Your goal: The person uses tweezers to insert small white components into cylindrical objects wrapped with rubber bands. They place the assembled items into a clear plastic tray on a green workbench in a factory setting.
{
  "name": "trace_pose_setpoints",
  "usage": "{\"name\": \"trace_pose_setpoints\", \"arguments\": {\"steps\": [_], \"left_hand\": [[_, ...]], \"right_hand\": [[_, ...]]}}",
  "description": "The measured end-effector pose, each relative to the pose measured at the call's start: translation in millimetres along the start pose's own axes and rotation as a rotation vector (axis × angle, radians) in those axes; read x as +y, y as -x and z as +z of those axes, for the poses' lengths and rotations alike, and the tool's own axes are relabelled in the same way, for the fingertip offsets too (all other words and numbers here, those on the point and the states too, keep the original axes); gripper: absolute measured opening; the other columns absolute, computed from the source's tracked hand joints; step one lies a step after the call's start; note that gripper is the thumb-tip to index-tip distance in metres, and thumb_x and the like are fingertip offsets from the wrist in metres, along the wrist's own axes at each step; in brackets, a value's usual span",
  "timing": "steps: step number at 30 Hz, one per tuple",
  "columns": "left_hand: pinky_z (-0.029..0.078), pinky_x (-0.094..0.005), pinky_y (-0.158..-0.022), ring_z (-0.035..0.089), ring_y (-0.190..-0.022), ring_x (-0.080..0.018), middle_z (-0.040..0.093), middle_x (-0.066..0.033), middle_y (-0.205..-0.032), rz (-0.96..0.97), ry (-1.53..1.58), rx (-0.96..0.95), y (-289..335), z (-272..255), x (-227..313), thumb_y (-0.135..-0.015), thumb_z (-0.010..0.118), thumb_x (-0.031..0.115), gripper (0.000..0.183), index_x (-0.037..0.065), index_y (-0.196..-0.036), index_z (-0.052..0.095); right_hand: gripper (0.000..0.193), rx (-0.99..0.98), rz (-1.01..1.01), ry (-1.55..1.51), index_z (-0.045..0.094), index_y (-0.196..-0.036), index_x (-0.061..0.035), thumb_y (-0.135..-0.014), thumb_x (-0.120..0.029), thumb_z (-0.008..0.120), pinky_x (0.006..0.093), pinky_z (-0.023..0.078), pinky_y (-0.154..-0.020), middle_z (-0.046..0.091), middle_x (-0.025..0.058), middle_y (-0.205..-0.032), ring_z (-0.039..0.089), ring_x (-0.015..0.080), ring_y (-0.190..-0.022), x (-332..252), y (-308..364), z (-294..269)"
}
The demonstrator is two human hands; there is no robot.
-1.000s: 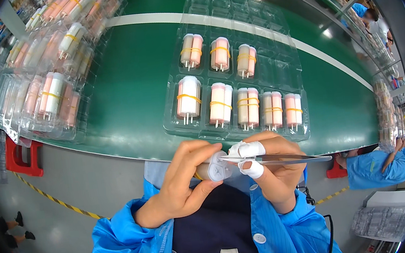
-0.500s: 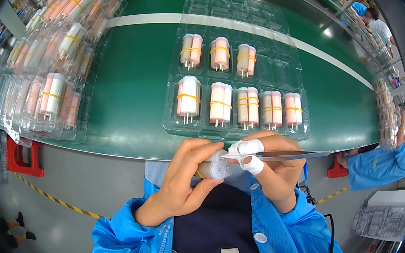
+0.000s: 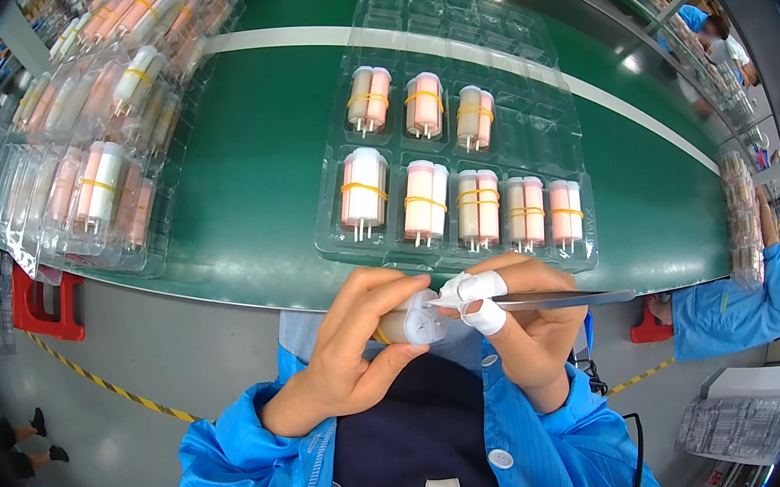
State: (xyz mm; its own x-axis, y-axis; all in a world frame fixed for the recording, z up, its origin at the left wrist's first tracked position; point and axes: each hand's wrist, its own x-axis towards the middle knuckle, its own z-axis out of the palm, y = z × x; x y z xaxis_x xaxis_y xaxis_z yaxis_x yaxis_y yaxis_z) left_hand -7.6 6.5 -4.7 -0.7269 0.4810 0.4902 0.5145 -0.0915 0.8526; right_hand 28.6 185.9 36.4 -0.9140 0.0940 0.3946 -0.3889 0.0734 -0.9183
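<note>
Close to my body, my left hand (image 3: 353,344) is wrapped round a banded bundle of tubes (image 3: 421,325), its pale capped end turned to the right and part of a yellow rubber band showing. My right hand (image 3: 518,311), with white tape on thumb and forefinger, pinches metal tweezers (image 3: 560,298). Their tips meet the capped end of the bundle; exactly what they grip there is too small to make out. Just beyond both hands lies a clear plastic tray (image 3: 530,122), holding several pink, white and beige tube bundles (image 3: 477,207) with yellow bands and thin white stems.
Filled clear trays (image 3: 77,197) stand stacked at the left of the green work table (image 3: 237,165). Below its edge is a red stool (image 3: 43,304). On the right, a co-worker in blue (image 3: 734,305) is beside another tray stack (image 3: 743,218); empty-looking trays (image 3: 743,425) lie lower right.
My hands, the bundle and the tweezers hold almost the same place, with only a tiny shift at the tips. At the right, the co-worker's body and arm have moved.
</note>
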Motion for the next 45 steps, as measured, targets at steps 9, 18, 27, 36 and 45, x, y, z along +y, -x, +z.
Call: {"name": "trace_pose_setpoints", "arguments": {"steps": [9, 18, 27, 36, 45], "left_hand": [[0.046, -0.0350, -0.077, 0.056, -0.090, -0.0302, 0.055, -0.0200, -0.105, 0.031, -0.072, 0.016, -4, -2, 4, -0.076, 0.070, 0.010, 0.048, -0.008, -0.117, 0.054], [0.046, -0.0368, -0.077, 0.056, -0.091, -0.0305, 0.055, -0.0199, -0.105, 0.086, -0.126, -0.033, -5, -3, -3, -0.072, 0.072, 0.008, 0.049, -0.007, -0.116, 0.055], [0.042, -0.0327, -0.086, 0.053, -0.099, -0.0257, 0.052, -0.0177, -0.112, -0.055, 0.263, 0.007, 0, 2, -8, -0.084, 0.066, 0.017, 0.049, -0.005, -0.124, 0.048], [0.039, -0.0316, -0.091, 0.050, -0.104, -0.0213, 0.048, -0.0154, -0.116, -0.109, 0.386, -0.017, 1, 0, -7, -0.087, 0.061, 0.017, 0.048, -0.006, -0.126, 0.045], [0.039, -0.0323, -0.091, 0.050, -0.104, -0.0224, 0.050, -0.0150, -0.114, -0.145, 0.376, 0.018, 1, 3, -4, -0.086, 0.062, 0.015, 0.046, -0.004, -0.125, 0.046]], "right_hand": [[0.015, -0.102, -0.127, 0.163, 0.066, -0.091, 0.0025, -0.077, 0.003, 0.066, 0.0262, 0.053, -0.059, 0.067, 0.0145, -0.083, 0.067, 0.0192, -0.070, -7, -8, -1], [0.013, -0.183, -0.022, 0.176, 0.065, -0.092, 0.0034, -0.079, 0.004, 0.064, 0.0272, 0.053, -0.062, 0.066, 0.0143, -0.082, 0.066, 0.0179, -0.071, -7, -11, -8], [0.013, 0.047, 0.101, -0.331, 0.062, -0.095, 0.0072, -0.082, 0.006, 0.061, 0.0330, 0.055, -0.074, 0.064, 0.0173, -0.088, 0.066, 0.0221, -0.082, -6, -2, 2], [0.014, 0.045, 0.105, -0.286, 0.063, -0.095, 0.0061, -0.081, 0.006, 0.063, 0.0323, 0.055, -0.074, 0.064, 0.0168, -0.090, 0.066, 0.0215, -0.082, -8, -1, 4], [0.016, 0.075, 0.128, -0.315, 0.063, -0.096, 0.0060, -0.080, 0.004, 0.064, 0.0318, 0.054, -0.075, 0.063, 0.0165, -0.093, 0.065, 0.0212, -0.085, -4, 0, 5]]}}
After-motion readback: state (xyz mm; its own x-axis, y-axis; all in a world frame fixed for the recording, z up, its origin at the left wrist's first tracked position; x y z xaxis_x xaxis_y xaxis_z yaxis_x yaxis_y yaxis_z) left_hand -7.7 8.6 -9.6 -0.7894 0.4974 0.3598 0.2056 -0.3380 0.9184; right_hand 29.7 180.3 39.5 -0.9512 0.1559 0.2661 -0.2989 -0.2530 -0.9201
